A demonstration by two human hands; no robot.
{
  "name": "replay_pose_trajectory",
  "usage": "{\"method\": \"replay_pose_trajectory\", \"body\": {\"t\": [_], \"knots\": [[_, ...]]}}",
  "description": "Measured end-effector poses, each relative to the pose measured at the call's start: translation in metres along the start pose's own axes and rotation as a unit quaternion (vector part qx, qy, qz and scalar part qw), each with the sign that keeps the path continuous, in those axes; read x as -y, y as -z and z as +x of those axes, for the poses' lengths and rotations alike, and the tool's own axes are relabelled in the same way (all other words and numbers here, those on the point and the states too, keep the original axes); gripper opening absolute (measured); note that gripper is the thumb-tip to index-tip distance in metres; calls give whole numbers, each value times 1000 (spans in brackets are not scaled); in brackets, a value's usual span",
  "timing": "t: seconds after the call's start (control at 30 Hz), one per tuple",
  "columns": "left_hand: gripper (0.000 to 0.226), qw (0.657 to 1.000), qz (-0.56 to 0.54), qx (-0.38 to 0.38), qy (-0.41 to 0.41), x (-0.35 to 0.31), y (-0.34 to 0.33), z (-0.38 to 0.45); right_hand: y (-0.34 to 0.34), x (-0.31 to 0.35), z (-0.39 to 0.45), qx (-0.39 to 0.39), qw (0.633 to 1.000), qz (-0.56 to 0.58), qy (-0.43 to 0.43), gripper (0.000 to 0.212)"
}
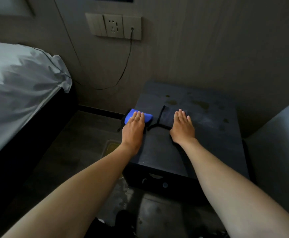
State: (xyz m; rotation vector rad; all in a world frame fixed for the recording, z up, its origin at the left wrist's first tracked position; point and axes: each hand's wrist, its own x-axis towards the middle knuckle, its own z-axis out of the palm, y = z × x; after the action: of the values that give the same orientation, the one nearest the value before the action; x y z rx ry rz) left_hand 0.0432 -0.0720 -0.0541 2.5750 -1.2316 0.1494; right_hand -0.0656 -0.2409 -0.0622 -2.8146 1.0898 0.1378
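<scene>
Blue cloth (147,116) lies at the left edge of the dark nightstand (209,134), partly overhanging it. The left hand (134,125) presses it down with straight fingers laid together; nothing is curled round it, so only palm pressure holds it. The right hand (182,127) rests flat on the nightstand's top near its middle, fingers extended and slightly spread, gripping nothing. Its heel lies on a black cord (160,115) that runs across the top from the far side towards the front edge.

The likeliest slip is the cloth sliding off the nightstand's left edge. So little of it is supported that a push outward would probably drop it to the floor beside the nightstand. A sweep to the right meets the cord, which could snag in the cloth, bunch up or be dragged across the top. If the right hand lifts, the cord is free to shift. Yellowish stains (200,104) sit on the far part of the top, well apart from the cloth. Reaching them means crossing the cord, and a light, open-handed press may smear them rather than lift them.
</scene>
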Motion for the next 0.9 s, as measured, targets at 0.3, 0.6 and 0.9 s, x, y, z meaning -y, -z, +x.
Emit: {"method": "replay_pose_trajectory", "body": {"t": [0.3, 0.6, 0.9], "knots": [[65, 998, -23, 53, 40, -26, -26, 3, 4, -51, -5, -5, 1000, -17, -7, 73], [60, 994, -44, 43, -91, -107, -31, 21, 8, -105, -20, -3, 999, 11, -30, 75], [54, 952, -11, 166, -258, -211, -65, 64, 12, -168, -40, -13, 998, 11, -62, 72]]}}
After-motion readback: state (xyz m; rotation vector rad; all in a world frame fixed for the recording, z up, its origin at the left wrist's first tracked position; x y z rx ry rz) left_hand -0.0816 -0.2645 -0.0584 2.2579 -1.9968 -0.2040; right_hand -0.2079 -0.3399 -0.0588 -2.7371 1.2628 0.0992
